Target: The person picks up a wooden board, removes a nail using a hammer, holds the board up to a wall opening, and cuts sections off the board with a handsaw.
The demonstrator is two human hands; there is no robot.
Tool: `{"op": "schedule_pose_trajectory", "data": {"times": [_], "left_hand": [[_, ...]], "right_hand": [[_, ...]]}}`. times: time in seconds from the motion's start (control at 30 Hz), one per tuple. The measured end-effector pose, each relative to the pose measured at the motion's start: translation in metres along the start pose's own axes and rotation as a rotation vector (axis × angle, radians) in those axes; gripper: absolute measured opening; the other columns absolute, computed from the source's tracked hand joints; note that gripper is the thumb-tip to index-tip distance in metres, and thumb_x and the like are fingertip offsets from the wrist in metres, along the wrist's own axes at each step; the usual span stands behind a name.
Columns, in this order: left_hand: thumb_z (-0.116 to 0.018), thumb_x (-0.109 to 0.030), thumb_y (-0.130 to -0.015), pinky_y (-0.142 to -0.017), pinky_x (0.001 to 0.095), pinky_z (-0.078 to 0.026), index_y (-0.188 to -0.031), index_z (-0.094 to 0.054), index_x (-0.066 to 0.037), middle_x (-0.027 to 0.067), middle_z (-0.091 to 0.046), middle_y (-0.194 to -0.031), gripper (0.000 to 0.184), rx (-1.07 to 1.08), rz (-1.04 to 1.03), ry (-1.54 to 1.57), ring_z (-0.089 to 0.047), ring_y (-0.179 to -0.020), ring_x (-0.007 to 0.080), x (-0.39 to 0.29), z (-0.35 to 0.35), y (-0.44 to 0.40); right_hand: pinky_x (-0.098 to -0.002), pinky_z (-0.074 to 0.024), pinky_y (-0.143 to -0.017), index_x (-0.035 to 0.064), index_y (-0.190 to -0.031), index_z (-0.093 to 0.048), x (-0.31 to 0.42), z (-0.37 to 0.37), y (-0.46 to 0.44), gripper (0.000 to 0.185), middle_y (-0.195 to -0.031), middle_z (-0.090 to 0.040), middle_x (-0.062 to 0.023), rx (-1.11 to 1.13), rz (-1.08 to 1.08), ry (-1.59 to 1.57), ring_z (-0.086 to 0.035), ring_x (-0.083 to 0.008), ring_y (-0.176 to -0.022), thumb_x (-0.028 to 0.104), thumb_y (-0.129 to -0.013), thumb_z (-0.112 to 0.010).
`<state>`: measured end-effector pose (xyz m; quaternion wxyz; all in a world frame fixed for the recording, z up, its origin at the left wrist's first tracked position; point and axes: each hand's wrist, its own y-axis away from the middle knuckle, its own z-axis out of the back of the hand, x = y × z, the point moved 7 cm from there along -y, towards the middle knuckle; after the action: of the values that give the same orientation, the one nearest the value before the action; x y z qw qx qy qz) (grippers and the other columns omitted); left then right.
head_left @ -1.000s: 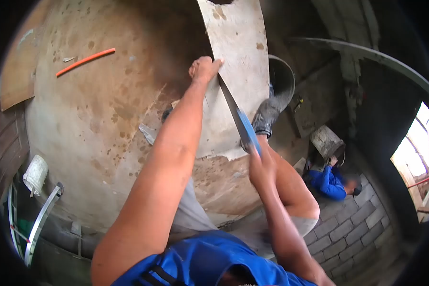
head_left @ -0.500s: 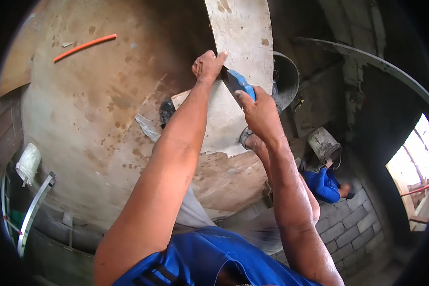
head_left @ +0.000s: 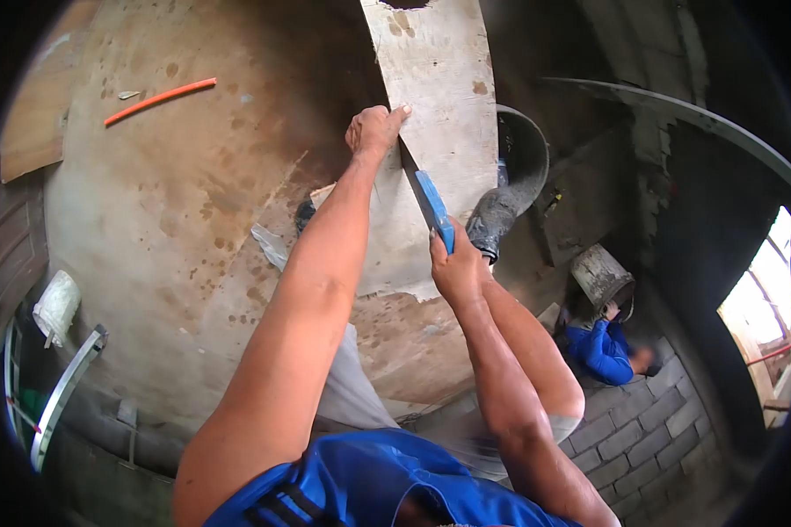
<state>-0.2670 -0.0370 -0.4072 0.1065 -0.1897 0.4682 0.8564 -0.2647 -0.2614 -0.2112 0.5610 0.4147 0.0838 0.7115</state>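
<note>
A long pale plywood board (head_left: 444, 97) runs from the top of the view toward me, with a round cut-out at its far end. My left hand (head_left: 376, 130) is wrapped over the board's left edge, thumb on top. In my right hand (head_left: 457, 268) is the blue handle of a handsaw (head_left: 435, 211). The saw's dark blade meets the board's left edge just below my left hand; its tip is hidden. Beneath the board, a muddy boot (head_left: 492, 220) shows on the right.
An orange tube (head_left: 160, 101) lies on the stained floor sheet (head_left: 149, 220). A white bucket (head_left: 57, 307) and metal ladder (head_left: 68, 395) stand left. A round container (head_left: 527, 149) is beside the board. At right, a person in blue (head_left: 602, 351) holds a bucket (head_left: 600, 274) by a block wall (head_left: 646, 430).
Since half a second ago, my right hand has drawn the saw back toward me, exposing more blade. A second ago it was also pulled back. My left hand keeps its hold on the board.
</note>
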Motion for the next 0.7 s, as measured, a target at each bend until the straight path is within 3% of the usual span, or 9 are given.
{"op": "schedule_pose_trajectory", "data": {"times": [0.1,0.2,0.27,0.37,0.4,0.47,0.57,0.63,0.7], "left_hand": [[-0.069,-0.061,-0.081,-0.079,0.0454,-0.051,-0.081,-0.074,-0.009,0.0162,-0.073,-0.087,0.052,-0.054,-0.083,-0.029,-0.069,-0.089,0.0351,-0.006,-0.016,0.011],[-0.069,-0.060,-0.079,-0.079,0.0451,-0.052,-0.081,-0.073,-0.008,0.0168,-0.073,-0.086,0.052,-0.029,-0.116,0.039,-0.069,-0.087,0.0361,-0.002,-0.007,-0.005],[-0.070,-0.059,-0.080,-0.080,0.0448,-0.052,-0.080,-0.073,-0.008,0.0170,-0.073,-0.088,0.052,-0.039,-0.156,0.091,-0.069,-0.087,0.0359,0.001,-0.006,-0.013],[-0.071,-0.059,-0.079,-0.081,0.0441,-0.052,-0.083,-0.074,-0.008,0.0169,-0.073,-0.091,0.051,0.066,-0.057,0.060,-0.070,-0.089,0.0349,-0.005,-0.005,-0.002],[-0.071,-0.058,-0.080,-0.081,0.0442,-0.052,-0.083,-0.074,-0.007,0.0164,-0.073,-0.091,0.051,0.031,-0.054,0.051,-0.070,-0.089,0.0351,-0.005,-0.005,0.001],[-0.071,-0.058,-0.080,-0.081,0.0447,-0.052,-0.082,-0.074,-0.007,0.0165,-0.073,-0.091,0.051,0.019,-0.052,0.048,-0.070,-0.089,0.0348,-0.004,-0.003,-0.001],[-0.070,-0.057,-0.080,-0.081,0.0461,-0.052,-0.081,-0.074,-0.008,0.0183,-0.073,-0.090,0.050,-0.006,-0.098,0.048,-0.070,-0.089,0.0361,-0.007,-0.006,0.007],[-0.070,-0.058,-0.079,-0.082,0.0463,-0.052,-0.082,-0.074,-0.009,0.0200,-0.072,-0.093,0.049,0.022,-0.132,0.074,-0.069,-0.091,0.0378,-0.016,-0.005,0.015],[-0.069,-0.059,-0.080,-0.083,0.0469,-0.052,-0.081,-0.073,-0.009,0.0207,-0.072,-0.093,0.050,-0.026,-0.136,0.053,-0.068,-0.091,0.0395,-0.012,0.005,0.013]], "right_hand": [[-0.0389,-0.0529,-0.072,0.0056,-0.124,-0.061,0.020,0.025,0.023,0.031,-0.085,-0.067,-0.0207,0.092,-0.168,-0.068,-0.069,-0.0298,-0.077,0.019,-0.097,-0.058],[-0.0358,-0.0547,-0.083,0.0005,-0.132,-0.058,0.030,0.088,0.104,0.039,-0.100,-0.071,-0.0214,0.034,-0.004,-0.035,-0.073,-0.0281,-0.095,0.010,-0.095,-0.059],[-0.0354,-0.0543,-0.087,-0.0032,-0.133,-0.057,0.014,0.124,0.170,0.040,-0.105,-0.072,-0.0212,0.124,-0.329,-0.040,-0.072,-0.0268,-0.097,0.007,-0.094,-0.058],[-0.0367,-0.0542,-0.084,-0.0002,-0.131,-0.059,0.038,0.110,0.117,0.038,-0.102,-0.071,-0.0202,0.150,-0.258,0.026,-0.072,-0.0271,-0.097,0.011,-0.095,-0.059],[-0.0383,-0.0541,-0.078,0.0028,-0.128,-0.061,0.020,0.074,0.078,0.035,-0.092,-0.071,-0.0180,0.052,-0.200,0.083,-0.071,-0.0282,-0.088,0.015,-0.096,-0.060],[-0.0367,-0.0530,-0.074,0.0040,-0.126,-0.060,-0.012,0.002,-0.002,0.033,-0.088,-0.068,-0.0155,0.153,-0.225,0.103,-0.064,-0.0262,-0.076,0.019,-0.096,-0.062],[-0.0360,-0.0530,-0.076,0.0034,-0.128,-0.059,-0.001,0.011,0.012,0.035,-0.090,-0.068,-0.0160,0.059,-0.134,-0.088,-0.065,-0.0253,-0.077,0.016,-0.096,-0.061],[-0.0362,-0.0533,-0.080,0.0024,-0.129,-0.058,0.008,0.017,0.025,0.036,-0.091,-0.069,-0.0169,0.100,-0.217,-0.079,-0.068,-0.0250,-0.084,0.014,-0.095,-0.059],[-0.0391,-0.0535,-0.084,0.0021,-0.129,-0.058,0.017,0.020,0.014,0.037,-0.098,-0.070,-0.0215,0.068,-0.064,-0.045,-0.071,-0.0312,-0.094,0.017,-0.096,-0.059]]}}
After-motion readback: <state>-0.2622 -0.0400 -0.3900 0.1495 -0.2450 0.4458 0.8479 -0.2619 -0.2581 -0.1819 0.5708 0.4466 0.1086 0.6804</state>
